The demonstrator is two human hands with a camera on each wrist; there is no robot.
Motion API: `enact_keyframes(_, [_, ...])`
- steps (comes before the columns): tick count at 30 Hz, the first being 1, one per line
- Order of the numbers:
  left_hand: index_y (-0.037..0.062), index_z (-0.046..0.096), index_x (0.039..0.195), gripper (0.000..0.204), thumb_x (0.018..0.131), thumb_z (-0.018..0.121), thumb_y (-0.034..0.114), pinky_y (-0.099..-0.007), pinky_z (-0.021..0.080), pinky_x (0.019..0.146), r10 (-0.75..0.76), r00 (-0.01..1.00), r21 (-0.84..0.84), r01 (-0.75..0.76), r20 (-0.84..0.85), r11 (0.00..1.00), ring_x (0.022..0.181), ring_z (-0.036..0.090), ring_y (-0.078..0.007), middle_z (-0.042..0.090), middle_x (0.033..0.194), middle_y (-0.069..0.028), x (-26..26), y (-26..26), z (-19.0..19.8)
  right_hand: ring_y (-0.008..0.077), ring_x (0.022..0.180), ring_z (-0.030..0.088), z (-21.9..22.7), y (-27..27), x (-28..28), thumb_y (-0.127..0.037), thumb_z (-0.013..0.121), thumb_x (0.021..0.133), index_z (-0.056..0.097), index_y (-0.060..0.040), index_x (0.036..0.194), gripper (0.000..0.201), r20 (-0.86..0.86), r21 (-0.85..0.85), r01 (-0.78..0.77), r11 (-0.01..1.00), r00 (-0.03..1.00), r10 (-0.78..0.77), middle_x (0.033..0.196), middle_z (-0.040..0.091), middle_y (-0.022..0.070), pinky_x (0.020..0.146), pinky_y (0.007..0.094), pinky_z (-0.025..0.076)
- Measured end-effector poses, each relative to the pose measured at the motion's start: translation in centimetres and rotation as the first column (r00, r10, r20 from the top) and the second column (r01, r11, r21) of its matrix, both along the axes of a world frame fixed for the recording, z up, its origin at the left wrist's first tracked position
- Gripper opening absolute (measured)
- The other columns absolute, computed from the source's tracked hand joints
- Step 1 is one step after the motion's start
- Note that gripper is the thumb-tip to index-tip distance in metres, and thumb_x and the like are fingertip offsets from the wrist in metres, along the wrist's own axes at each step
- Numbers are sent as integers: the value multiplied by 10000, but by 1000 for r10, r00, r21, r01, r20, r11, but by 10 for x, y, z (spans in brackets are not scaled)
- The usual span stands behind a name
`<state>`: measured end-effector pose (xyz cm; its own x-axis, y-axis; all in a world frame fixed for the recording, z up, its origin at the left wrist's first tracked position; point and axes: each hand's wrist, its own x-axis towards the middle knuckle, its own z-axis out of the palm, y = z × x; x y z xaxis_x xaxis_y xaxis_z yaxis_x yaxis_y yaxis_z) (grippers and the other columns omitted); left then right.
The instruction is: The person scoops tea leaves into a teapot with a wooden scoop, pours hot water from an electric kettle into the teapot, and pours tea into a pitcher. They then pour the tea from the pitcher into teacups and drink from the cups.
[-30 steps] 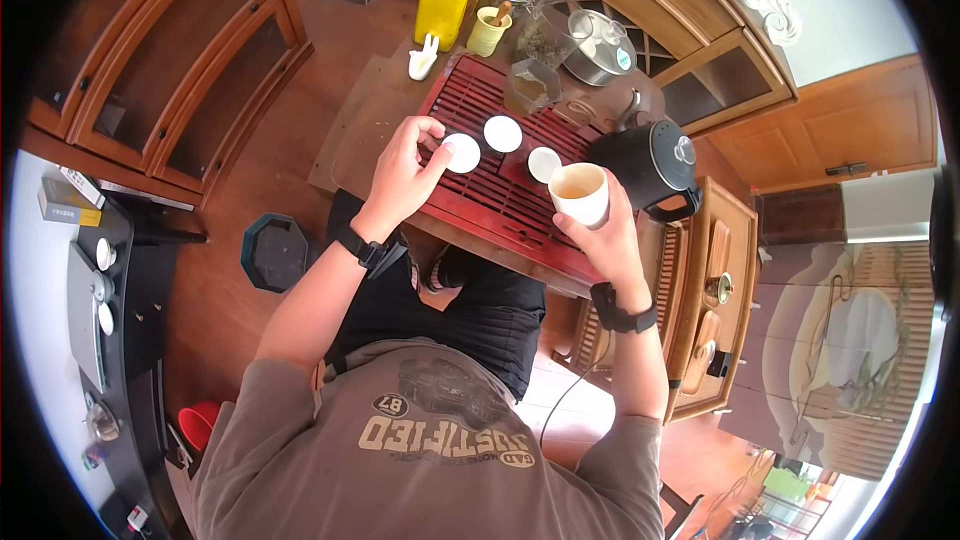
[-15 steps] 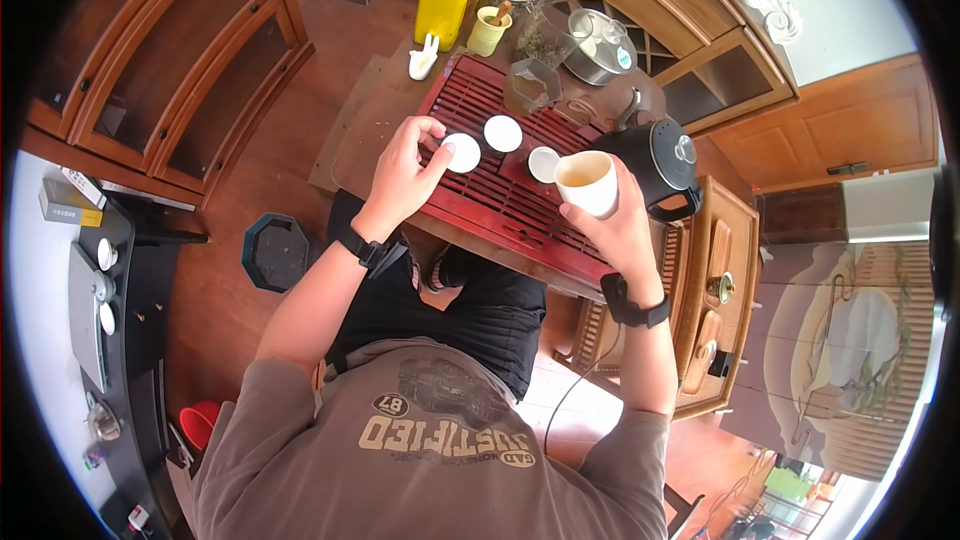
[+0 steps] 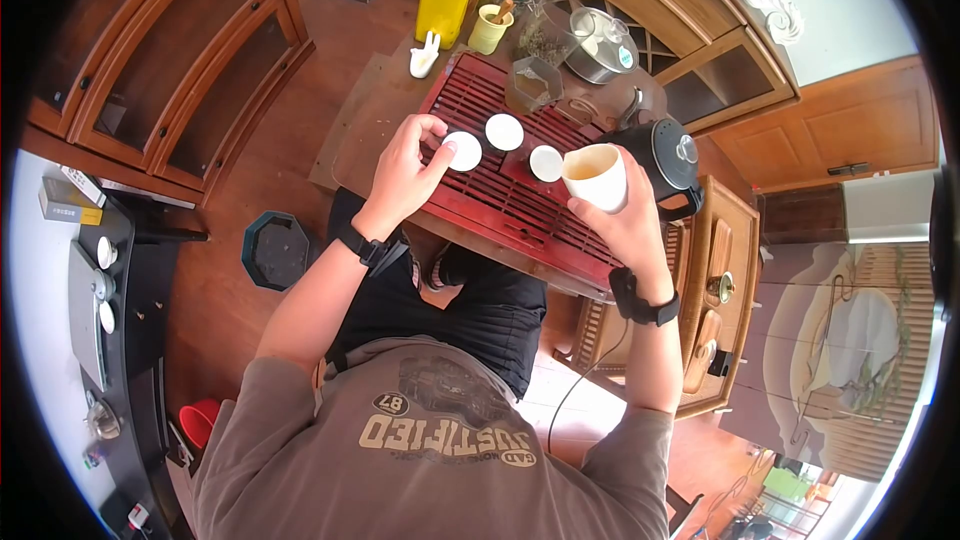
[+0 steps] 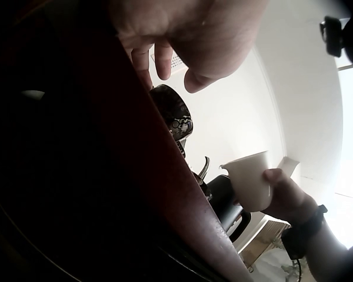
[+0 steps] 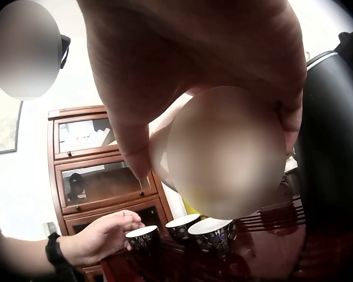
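Pitcher (image 3: 598, 182) shifts rightward, grip of my right hand (image 3: 634, 228) curled round it; left hand (image 3: 403, 168) beside cup (image 3: 464, 152), hold unclear. Pouring, I judge; next needs steadiness.

Three patterned cups (image 3: 504, 132), one pitcher (image 3: 604, 192)

The pitcher (image 3: 600, 188) in my right grip (image 3: 632, 227) is plain white, yellowish-tan inside. Below it, the tray (image 3: 500, 217) is dark red. At that tray, three cups (image 5: 210, 238) are white inside, black with pale patterning outside. Right of the tray, my kettle (image 3: 668, 158) is black; beyond its far-left corner, a tin (image 3: 450, 5) is bright yellow.
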<state>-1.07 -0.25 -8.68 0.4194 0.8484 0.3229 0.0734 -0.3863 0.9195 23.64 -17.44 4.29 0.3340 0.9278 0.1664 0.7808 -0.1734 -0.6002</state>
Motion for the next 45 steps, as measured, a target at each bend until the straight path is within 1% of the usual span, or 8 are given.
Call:
enact_keyframes(11, [61, 608, 1162, 231, 968, 714, 128, -283, 456, 764, -4, 1000, -17, 4, -19, 1000, 871, 631, -132, 663, 971, -30, -1, 1, -1, 391, 1181, 591, -17, -1, -5, -306, 897, 712, 554, -115, 1439, 826, 35, -146, 50, 988, 998, -46, 1192, 637, 175, 1022, 479, 490])
enact_keyframes(15, [64, 609, 1162, 232, 969, 715, 140, -289, 460, 770, -3, 999, -11, 3, -32, 1000, 881, 636, -138, 664, 973, -31, -2, 1, 0, 390, 1182, 591, -15, -2, -4, -299, 896, 711, 553, -116, 1441, 827, 37, -148, 48, 988, 998, -43, 1191, 637, 174, 1024, 480, 490])
enact_keyframes(26, [64, 609, 1160, 238, 970, 721, 153, -296, 470, 771, 8, 999, 0, -8, -38, 1000, 887, 642, -143, 665, 982, -33, -1, -1, 1, 367, 1167, 605, 12, 1, -2, -286, 895, 708, 563, -96, 1424, 812, 29, -16, 0, 1000, 1000, 0, 1186, 648, 162, 1003, 462, 501])
enact_keyframes(35, [66, 609, 1160, 241, 969, 725, 159, -298, 471, 756, 8, 1000, 37, -7, -24, 999, 877, 645, -148, 667, 977, -33, -1, 1, -2, 380, 1139, 600, 1, 3, 4, -299, 889, 714, 564, -98, 1427, 809, 41, -46, 2, 999, 999, 0, 1171, 646, 170, 1007, 463, 492])
enact_keyframes(37, [60, 591, 1144, 263, 963, 724, 198, -343, 535, 773, 4, 998, 40, -2, -67, 999, 895, 682, -185, 665, 1002, -51, -2, 1, -1, 385, 1138, 598, -4, 3, 5, -304, 888, 714, 561, -99, 1432, 815, 48, -69, 2, 998, 999, 2, 1168, 644, 173, 1008, 465, 490])
enact_keyframes(41, [62, 593, 1144, 264, 962, 723, 201, -346, 534, 778, 5, 997, 28, -3, -73, 1000, 896, 682, -189, 665, 1004, -51, -2, 0, 2, 393, 1148, 592, -14, 3, 7, -315, 888, 712, 550, -105, 1448, 836, 77, -123, 4, 992, 997, 5, 1160, 638, 181, 1011, 472, 488])
enact_keyframes(43, [71, 609, 1159, 234, 974, 718, 164, -301, 470, 768, 7, 999, 26, -6, -43, 1000, 891, 647, -151, 667, 978, -34, -2, 0, 1, 394, 1148, 591, -18, 3, 9, -317, 888, 710, 546, -104, 1453, 845, 77, -133, 6, 991, 997, 4, 1161, 636, 184, 1012, 473, 488])
enact_keyframes(45, [71, 609, 1157, 232, 974, 717, 164, -301, 469, 768, 8, 999, 27, -6, -41, 1000, 890, 646, -151, 667, 975, -34, -1, 0, -1, 395, 1149, 591, -20, 3, 9, -319, 889, 708, 542, -104, 1457, 853, 77, -143, 8, 990, 997, 3, 1161, 635, 187, 1013, 474, 489])
